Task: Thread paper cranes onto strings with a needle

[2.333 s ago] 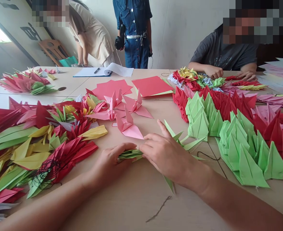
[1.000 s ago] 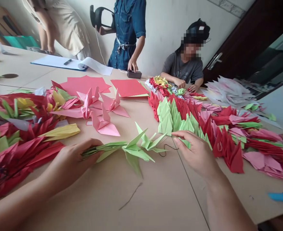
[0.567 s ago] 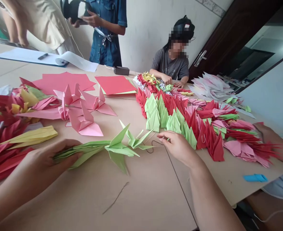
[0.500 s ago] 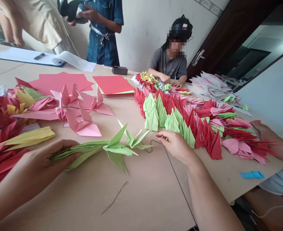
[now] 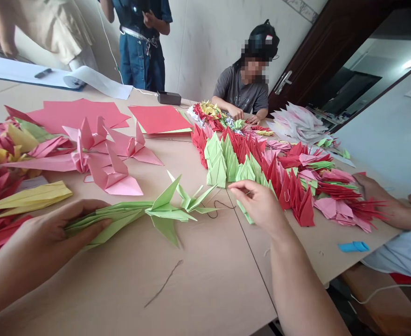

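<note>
My left hand (image 5: 56,235) is wrapped round a bundle of green folded paper cranes (image 5: 117,217). At the bundle's right end, green cranes with opened wings (image 5: 168,210) spread above the table. A dark thread (image 5: 222,204) runs from them toward my right hand (image 5: 259,205). That hand is closed, thumb and index finger pinched together. A green folded paper crane (image 5: 244,213) shows beneath its fingers and appears held by them; whether a needle is in the pinch is hidden. Just beyond stand rows of green cranes (image 5: 216,163) and red cranes (image 5: 301,207).
Pink opened cranes (image 5: 116,172) and a mixed pile (image 5: 2,186) lie left. Red paper sheets (image 5: 159,119) are behind. A loose thread (image 5: 163,283) lies in front, a blue roll (image 5: 354,246) at right. One person (image 5: 242,88) sits opposite; another's arm (image 5: 383,205) rests at right.
My right hand has come away from the green row, and a green crane now shows beneath its fingers. My left hand keeps its bundle. The view has shifted slightly.
</note>
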A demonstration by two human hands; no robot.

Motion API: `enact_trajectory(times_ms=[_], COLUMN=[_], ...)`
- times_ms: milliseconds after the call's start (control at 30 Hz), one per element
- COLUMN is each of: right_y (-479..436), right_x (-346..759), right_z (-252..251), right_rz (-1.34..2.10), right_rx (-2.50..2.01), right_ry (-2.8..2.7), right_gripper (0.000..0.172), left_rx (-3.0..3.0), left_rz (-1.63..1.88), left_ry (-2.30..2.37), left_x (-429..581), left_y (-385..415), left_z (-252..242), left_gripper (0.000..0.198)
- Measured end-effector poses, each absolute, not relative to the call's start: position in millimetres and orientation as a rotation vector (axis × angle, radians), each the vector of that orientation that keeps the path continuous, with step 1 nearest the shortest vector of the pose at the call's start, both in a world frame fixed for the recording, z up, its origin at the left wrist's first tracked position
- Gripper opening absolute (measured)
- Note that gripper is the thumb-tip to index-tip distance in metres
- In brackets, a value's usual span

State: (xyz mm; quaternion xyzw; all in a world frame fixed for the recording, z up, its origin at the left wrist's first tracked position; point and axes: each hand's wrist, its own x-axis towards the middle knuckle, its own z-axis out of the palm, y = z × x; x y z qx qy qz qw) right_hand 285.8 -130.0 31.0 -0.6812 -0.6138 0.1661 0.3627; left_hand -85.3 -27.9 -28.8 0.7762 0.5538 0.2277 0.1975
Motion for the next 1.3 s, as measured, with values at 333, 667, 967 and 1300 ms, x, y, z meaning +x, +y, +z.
enact_trajectory(times_ms=[333,667,967,1300], right_y=[-213.7,-243.3,-247.9,-266.3], right_x=[237.6,216.6,192.1,148.3], right_z=[46.9,24.2,15.4,-43.5], right_rz=[1.739,2.129,2.037,1.869], right_rx=[-0.964,-0.719,-0.951,-1.456], right_ry=[-1.976,-1.907,-2.021,-1.844], right_gripper=[0.037,0.049,0.034,0.026], left_rx=[2.086,2.184,2.142,2.082], left_rz=[0.59,0.646,0.527,0.576], left_ry=[1.568,1.55,1.637,1.586], left_x=[-63.7,-60.2,-55.8,-58.5], left_y=[-43.2,-47.3,-50.7,-50.2], left_z=[-3.7,-3.3,3.5,2.2], left_gripper=[0.04,0.047,0.06,0.05])
